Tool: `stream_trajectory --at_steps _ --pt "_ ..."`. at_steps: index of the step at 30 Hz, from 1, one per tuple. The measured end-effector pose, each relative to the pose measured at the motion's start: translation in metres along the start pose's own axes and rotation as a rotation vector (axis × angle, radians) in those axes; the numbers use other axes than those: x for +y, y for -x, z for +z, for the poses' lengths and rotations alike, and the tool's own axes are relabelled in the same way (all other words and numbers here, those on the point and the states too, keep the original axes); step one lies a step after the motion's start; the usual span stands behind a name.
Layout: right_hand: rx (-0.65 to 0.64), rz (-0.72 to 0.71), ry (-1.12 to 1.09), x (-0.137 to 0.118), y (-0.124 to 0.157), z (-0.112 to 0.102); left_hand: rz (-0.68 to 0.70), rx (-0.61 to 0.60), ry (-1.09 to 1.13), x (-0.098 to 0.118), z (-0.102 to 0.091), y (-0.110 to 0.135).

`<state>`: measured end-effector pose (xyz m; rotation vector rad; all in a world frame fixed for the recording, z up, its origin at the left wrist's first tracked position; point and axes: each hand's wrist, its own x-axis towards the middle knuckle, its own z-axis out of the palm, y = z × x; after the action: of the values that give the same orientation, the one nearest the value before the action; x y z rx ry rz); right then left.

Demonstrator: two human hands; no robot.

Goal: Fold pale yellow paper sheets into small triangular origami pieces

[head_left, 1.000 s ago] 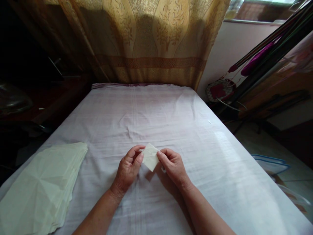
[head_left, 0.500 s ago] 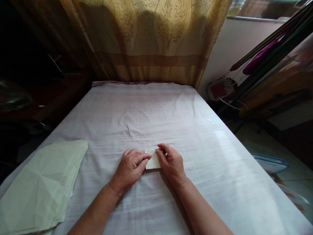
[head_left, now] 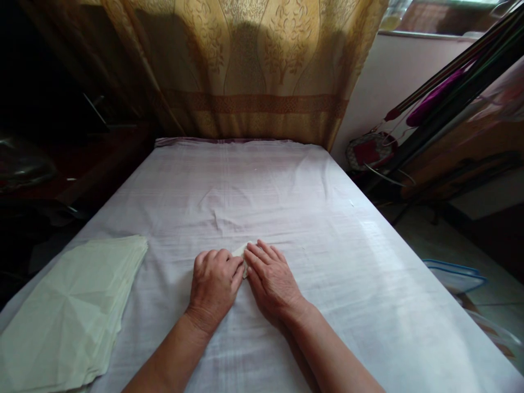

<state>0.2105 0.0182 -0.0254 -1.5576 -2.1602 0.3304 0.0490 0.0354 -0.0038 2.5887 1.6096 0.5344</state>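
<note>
A small folded piece of pale paper [head_left: 240, 251] lies on the white cloth-covered table [head_left: 286, 196], almost wholly hidden under my hands. My left hand [head_left: 215, 284] rests on its left part with the fingers curled down against it. My right hand [head_left: 270, 278] lies flat over its right part, fingers stretched out and pressed on the paper. Only a small corner of the paper shows between the two hands.
A stack of pale creased paper sheets [head_left: 69, 311] lies at the table's near left. A patterned gold curtain [head_left: 254, 65] hangs behind the far edge. Dark furniture [head_left: 49, 158] stands at the left; rods and a purple object [head_left: 442, 87] lean at the right, with a blue-rimmed tray [head_left: 454, 273] on the floor.
The paper was held up between both hands' fingertips, then was brought down onto the cloth. Both hands now lie over it and cover nearly all of it.
</note>
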Motion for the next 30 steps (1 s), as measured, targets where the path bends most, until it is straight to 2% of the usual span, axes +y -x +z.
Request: stream_trajectory --at_steps 5,11,17,23,27,30 --pt "-0.104 0.036 0.062 -0.001 -0.001 -0.004 0.035 0.073 0.021 -0.004 0.007 0.003" --pt "-0.148 0.065 0.080 -0.004 0.001 0.000 0.041 0.024 -0.022 -0.007 0.010 0.005" --pt "-0.167 0.071 0.134 -0.001 -0.001 0.000 0.115 -0.006 -0.067 -0.012 0.008 0.009" --pt "-0.208 0.036 0.189 0.016 -0.014 -0.012 0.314 -0.124 -0.056 -0.033 0.004 0.008" --pt "-0.240 0.015 0.203 0.024 -0.014 -0.019 0.360 -0.243 -0.059 -0.036 -0.009 0.003" --pt "-0.288 -0.028 0.180 0.026 -0.008 -0.024 0.373 -0.281 -0.071 -0.034 -0.014 0.001"
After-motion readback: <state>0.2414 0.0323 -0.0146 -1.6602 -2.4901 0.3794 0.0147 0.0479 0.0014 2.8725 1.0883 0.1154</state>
